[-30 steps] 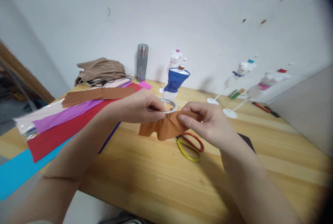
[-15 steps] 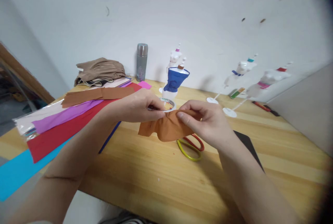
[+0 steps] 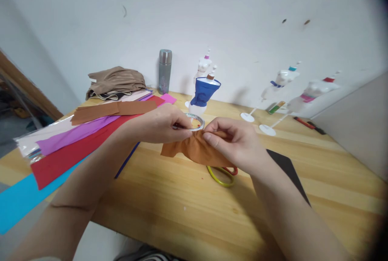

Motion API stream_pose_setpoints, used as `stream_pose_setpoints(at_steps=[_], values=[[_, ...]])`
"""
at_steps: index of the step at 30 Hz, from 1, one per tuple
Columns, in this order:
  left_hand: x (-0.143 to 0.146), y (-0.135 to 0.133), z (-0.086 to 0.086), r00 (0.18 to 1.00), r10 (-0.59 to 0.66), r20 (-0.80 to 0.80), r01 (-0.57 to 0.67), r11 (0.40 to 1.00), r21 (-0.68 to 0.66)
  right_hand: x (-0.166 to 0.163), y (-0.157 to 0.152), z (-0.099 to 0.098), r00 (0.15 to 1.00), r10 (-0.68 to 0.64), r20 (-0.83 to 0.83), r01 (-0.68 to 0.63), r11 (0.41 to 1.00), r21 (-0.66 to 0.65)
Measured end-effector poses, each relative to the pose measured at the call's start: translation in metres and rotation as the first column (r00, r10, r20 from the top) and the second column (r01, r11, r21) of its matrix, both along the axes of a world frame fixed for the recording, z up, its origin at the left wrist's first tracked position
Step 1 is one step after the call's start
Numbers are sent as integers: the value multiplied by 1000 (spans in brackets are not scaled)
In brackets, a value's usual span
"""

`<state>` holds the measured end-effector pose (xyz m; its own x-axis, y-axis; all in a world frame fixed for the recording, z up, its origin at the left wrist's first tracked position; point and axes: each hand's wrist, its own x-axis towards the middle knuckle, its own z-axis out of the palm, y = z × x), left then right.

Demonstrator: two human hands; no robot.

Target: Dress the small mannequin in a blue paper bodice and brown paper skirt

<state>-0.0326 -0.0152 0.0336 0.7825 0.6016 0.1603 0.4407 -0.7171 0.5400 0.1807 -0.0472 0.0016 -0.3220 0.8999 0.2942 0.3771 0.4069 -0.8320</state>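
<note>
Brown cloth [image 3: 194, 151] held just above table [image 3: 182, 204], mid-frame, over scissors [image 3: 222, 174]. R hand [image 3: 235, 143] pinches cloth's top right edge, thumb + fingers closed on it. L hand [image 3: 160, 125] fingertips closed at cloth's top left, against tape ring [image 3: 195, 121]; can't tell which it grips. Blue-dressed mini mannequin [image 3: 204, 91] behind

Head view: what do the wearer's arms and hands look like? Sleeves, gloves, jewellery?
Both arms are bare: no sleeve shows on the left forearm or the right forearm up to the frame edge. The left hand and right hand wear no gloves, and no rings, watch or bracelet are visible. The nails that show look short and unpainted.
</note>
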Motion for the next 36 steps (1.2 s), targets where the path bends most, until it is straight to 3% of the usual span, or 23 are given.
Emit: stream_pose_setpoints(at_steps=[4,19,22,26,29,36], values=[[0,1,-1,1000,-3,0,3,1000,10,-1,2,-2,1000,9,-30,-11,999,-51],[-2,2,-2,1000,20,11,-20,999,30,2,7,-1,995,-80,-54,78,996,-47],[-4,3,0,1000,25,9,-25,999,25,4,7,2,997,-70,-39,64,988,-138],[-7,4,2,999,30,18,-30,1000,6,4,6,6,996,17,-84,-43,947,-320],[-8,5,3,999,-1,41,3,1000,-31,4,5,6,991,69,-112,-107,919,-380],[-8,8,4,998,3,56,3,994,-110,0,7,-6,999,-28,-25,22,981,-194]])
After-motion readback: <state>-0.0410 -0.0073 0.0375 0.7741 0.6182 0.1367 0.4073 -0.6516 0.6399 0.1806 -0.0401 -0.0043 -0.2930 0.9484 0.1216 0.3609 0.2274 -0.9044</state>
